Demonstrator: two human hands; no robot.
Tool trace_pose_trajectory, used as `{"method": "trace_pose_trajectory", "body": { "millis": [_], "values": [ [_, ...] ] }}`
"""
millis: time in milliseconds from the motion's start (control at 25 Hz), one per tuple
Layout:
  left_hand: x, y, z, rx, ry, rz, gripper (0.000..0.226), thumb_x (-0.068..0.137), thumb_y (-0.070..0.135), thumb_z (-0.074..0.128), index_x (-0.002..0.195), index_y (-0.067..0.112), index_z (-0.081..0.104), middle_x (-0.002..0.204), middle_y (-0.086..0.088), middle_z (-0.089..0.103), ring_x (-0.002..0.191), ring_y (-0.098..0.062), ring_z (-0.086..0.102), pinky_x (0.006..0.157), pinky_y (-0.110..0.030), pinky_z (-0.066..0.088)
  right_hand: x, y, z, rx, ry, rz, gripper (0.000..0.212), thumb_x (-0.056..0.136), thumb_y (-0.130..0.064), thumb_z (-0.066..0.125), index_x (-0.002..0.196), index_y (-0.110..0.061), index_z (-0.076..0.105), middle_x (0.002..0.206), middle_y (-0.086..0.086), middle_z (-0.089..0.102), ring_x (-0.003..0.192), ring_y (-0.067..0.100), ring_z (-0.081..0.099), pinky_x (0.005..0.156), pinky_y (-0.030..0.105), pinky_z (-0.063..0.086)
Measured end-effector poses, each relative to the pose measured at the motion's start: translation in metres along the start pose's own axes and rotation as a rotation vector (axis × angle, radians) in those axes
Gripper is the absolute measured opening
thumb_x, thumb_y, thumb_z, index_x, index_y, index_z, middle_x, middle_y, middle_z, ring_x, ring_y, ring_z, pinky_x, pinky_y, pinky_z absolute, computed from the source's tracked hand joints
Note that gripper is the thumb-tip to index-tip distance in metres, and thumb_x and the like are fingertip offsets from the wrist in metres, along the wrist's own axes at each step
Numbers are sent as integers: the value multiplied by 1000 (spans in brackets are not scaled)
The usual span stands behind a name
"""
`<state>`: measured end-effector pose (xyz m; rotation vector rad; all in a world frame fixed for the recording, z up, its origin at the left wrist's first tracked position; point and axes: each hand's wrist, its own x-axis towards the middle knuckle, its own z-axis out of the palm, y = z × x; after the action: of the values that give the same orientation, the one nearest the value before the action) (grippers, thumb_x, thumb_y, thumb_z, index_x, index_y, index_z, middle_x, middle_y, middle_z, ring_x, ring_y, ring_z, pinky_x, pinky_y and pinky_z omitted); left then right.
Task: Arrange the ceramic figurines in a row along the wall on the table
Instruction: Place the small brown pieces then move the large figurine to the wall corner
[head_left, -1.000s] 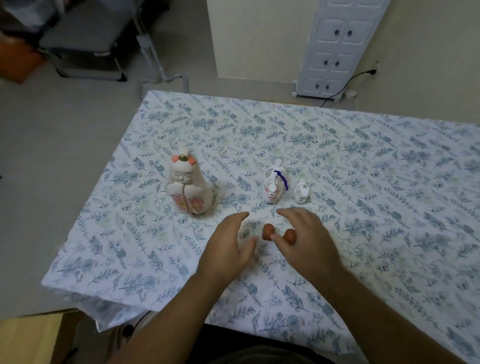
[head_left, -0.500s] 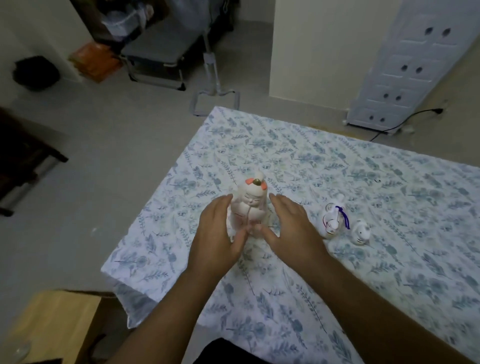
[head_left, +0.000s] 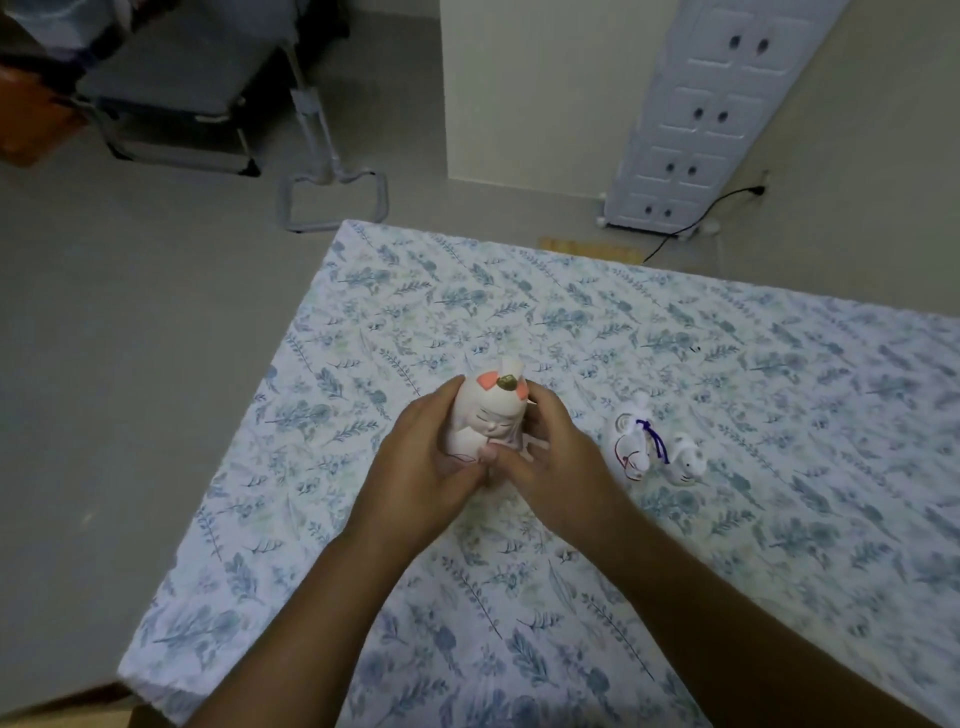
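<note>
A large white ceramic doll figurine (head_left: 488, 415) with pink ear patches and a gold top sits between both my hands near the table's left side. My left hand (head_left: 421, 467) wraps its left flank and my right hand (head_left: 556, 462) wraps its right flank, thumbs meeting at its front. Whether its base touches the cloth is hidden. To the right stand a white figurine with a purple cord (head_left: 635, 446) and a small white animal figurine (head_left: 688, 460). The small brown pieces seen earlier are out of sight.
The table wears a blue floral cloth (head_left: 727, 545); its left edge drops to grey floor. Beyond the far edge are a cream wall (head_left: 530, 93), a white panelled cabinet (head_left: 701, 119), a black cable (head_left: 696, 218) and a metal frame stand (head_left: 332, 202).
My hands left the two small brown pieces, moved left to the large doll figurine, and have closed around it. The view shifted left with them.
</note>
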<state>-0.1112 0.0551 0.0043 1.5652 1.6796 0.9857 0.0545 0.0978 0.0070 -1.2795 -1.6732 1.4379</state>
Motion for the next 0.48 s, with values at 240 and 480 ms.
{"method": "trace_pose_trajectory", "body": {
  "millis": [240,480],
  "values": [
    [34,100,36,-64,-76,111,68,81,19,81,138,40,51,125,15,61,114,-8,60,85,-36,59,-28,-28,-91,115,212,-131,61,86,-18,75,125,-56,47,124,-23,64,117,2,61,92,30,56],
    [54,207,183,-194,-227,198,65,80,11,83,132,36,54,119,29,61,108,6,60,77,-20,59,-87,11,-248,143,427,-121,64,87,-16,75,139,-39,46,133,-13,60,120,4,60,94,33,57]
  ]
}}
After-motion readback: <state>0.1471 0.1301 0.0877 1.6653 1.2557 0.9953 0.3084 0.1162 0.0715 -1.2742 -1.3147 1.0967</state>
